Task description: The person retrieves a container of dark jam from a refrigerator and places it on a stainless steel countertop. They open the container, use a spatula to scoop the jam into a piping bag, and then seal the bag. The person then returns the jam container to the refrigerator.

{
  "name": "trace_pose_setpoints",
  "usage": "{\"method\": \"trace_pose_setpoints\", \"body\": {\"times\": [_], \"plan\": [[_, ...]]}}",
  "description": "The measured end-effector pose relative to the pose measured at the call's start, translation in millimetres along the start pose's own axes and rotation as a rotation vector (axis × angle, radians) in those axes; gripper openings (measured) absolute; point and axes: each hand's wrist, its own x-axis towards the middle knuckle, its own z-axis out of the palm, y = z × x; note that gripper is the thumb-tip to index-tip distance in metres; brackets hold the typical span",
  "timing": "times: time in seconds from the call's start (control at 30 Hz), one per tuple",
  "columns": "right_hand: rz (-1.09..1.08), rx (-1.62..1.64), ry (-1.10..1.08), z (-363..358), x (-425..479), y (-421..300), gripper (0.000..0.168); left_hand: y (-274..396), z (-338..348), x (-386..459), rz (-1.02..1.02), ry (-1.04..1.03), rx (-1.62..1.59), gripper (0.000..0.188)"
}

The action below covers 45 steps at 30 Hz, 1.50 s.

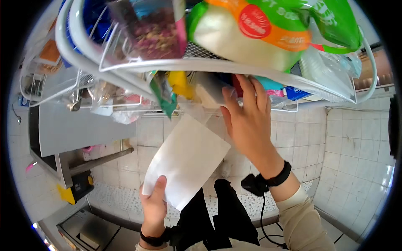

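My left hand (154, 200) grips the lower corner of a blank white rectangular sheet or flat packet (188, 160), its thumb on top. The far end of that piece lies just below the rack's lower shelf. My right hand (249, 116) reaches up to the lower shelf of a white wire rack (220, 66), fingers apart, the tips partly hidden under the upper shelf's rim. Near its fingers are a pale packet (209, 91), a red item (237, 85) and a turquoise item (268, 82). A green packet (165, 97) and a yellow packet (181, 84) lie to the left.
On the upper shelf stand a large green and orange bag (251, 37) and a clear bag of dried flowers (158, 37). A grey panel (78, 128) and a metal-framed table (64, 169) are at left. A black cable (262, 216) hangs by my right wrist. Tiled walls surround the area.
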Motion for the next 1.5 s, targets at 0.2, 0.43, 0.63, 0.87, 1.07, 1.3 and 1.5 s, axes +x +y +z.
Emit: {"method": "trace_pose_setpoints", "body": {"times": [0.2, 0.43, 0.63, 0.87, 1.07, 1.3, 1.5], "plan": [[-0.112, -0.121, 0.057, 4, 18, -7, 0.015, 5, -42, -14, -0.107, 0.052, -0.336, 0.033], [-0.047, 0.009, 0.088, 10, 13, -5, 0.013, 34, -72, -69, -0.019, 0.061, -0.442, 0.036], [-0.019, 0.067, 0.107, 7, 10, 7, 0.016, 49, -84, -128, 0.153, 0.133, -0.409, 0.038], [-0.086, 0.301, 0.102, 34, 16, 32, 0.016, 23, -53, -199, 0.217, 0.327, -0.393, 0.04], [-0.032, 0.396, 0.088, 23, 14, 37, 0.017, 9, -44, -264, 0.246, 0.482, -0.287, 0.042], [0.012, 0.462, 0.279, -9, -15, 44, 0.014, 14, -66, -331, 0.291, 0.732, -0.194, 0.038], [-0.148, 0.792, 0.106, -87, -29, 19, 0.012, 7, -88, -349, 0.266, 0.765, -0.042, 0.031]]}}
